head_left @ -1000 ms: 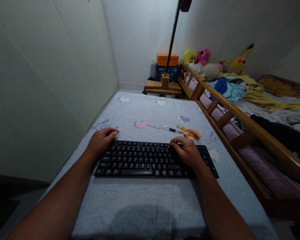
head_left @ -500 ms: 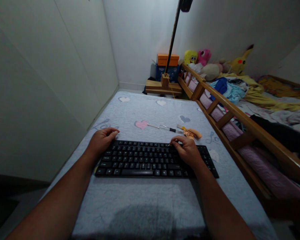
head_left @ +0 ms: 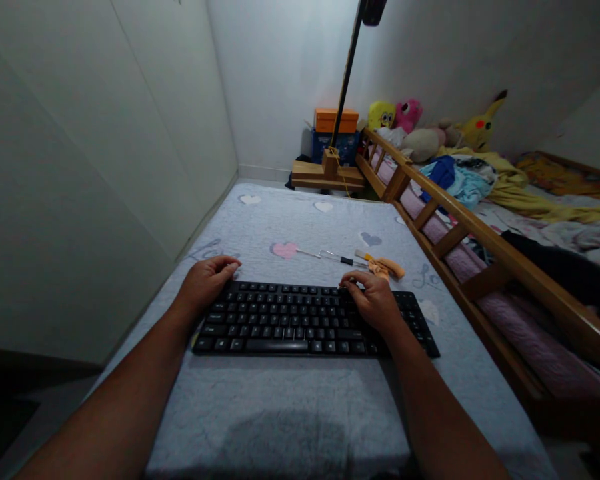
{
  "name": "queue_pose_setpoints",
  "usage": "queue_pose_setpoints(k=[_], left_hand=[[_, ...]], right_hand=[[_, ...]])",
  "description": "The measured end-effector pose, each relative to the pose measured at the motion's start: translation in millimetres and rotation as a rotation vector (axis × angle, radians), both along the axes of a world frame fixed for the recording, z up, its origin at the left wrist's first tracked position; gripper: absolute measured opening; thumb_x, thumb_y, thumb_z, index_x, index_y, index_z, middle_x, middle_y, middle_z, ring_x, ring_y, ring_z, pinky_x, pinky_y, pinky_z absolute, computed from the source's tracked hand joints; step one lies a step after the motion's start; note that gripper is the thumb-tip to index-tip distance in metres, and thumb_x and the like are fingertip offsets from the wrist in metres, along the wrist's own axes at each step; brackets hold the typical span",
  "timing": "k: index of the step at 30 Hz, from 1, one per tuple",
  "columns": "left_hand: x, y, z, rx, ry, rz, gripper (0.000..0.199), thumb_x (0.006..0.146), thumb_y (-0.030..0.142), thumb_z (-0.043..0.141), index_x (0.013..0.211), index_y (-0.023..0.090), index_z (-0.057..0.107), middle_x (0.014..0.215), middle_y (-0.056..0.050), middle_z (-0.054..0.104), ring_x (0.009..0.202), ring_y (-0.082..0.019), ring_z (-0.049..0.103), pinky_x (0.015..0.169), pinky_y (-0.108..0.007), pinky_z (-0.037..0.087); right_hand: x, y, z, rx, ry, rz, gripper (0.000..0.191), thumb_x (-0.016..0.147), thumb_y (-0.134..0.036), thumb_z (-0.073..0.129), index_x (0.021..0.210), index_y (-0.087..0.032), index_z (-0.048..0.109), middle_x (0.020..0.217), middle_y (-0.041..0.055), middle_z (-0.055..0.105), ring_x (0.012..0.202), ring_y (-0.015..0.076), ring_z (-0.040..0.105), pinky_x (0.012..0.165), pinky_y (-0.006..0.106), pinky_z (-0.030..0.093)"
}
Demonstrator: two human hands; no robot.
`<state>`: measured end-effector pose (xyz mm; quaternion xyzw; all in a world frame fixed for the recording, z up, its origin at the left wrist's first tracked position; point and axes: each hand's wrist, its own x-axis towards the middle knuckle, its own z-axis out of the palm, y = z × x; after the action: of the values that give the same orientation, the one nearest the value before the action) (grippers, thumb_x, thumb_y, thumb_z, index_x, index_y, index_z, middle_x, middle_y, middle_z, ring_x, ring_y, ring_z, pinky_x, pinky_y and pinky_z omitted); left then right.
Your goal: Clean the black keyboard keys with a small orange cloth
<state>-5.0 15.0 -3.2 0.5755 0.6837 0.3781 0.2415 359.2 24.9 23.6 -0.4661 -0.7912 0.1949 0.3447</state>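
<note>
A black keyboard [head_left: 280,320] lies flat on the light blue quilted cover [head_left: 260,400]. At its upper left corner rests my left hand [head_left: 207,280], fingers bent together; whether anything is between them is too small to tell. Over the upper right part of the keys is my right hand [head_left: 373,297], thumb and fingertips pinched at the top row, with what they hold hidden. Beyond the keyboard lie a thin metal tool with a black grip [head_left: 347,261], a brush with a yellow handle [head_left: 363,255] and a crumpled orange cloth [head_left: 387,268].
A wooden bed rail [head_left: 445,207] runs along the right side, with plush toys [head_left: 381,115] and clothes behind it. At the far end, a dark pole [head_left: 347,73] rises from a wooden base [head_left: 320,175] beside an orange box [head_left: 336,121]. A pale wall stands left.
</note>
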Motion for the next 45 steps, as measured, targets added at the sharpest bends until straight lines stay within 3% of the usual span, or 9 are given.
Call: queue_pose_setpoints(k=[15,45], left_hand=[[1.1,-0.2,1.7,0.003,0.004,-0.009,0.039,0.076,0.052,0.057,0.086,0.020,0.076,0.084,-0.004,0.077,0.082,-0.026,0.068,0.082,-0.036,0.052],[-1.5,1.3,-4.9,0.008,-0.013,-0.018,0.037,0.078,0.050,0.058,0.089,0.019,0.075,0.087,-0.005,0.077,0.083,-0.026,0.069,0.080,-0.035,0.050]], right_hand=[[-12.9,1.0,-0.1,-0.009,0.024,0.051,0.017,0.089,-0.020,0.056,0.080,-0.024,0.070,0.083,0.0034,0.076,0.082,0.0212,0.069,0.079,0.034,0.050],[-2.4,2.3,2.4,0.024,-0.004,0.022,0.015,0.086,-0.018,0.056,0.079,-0.022,0.068,0.081,0.0036,0.075,0.081,0.0220,0.068,0.078,0.034,0.048]])
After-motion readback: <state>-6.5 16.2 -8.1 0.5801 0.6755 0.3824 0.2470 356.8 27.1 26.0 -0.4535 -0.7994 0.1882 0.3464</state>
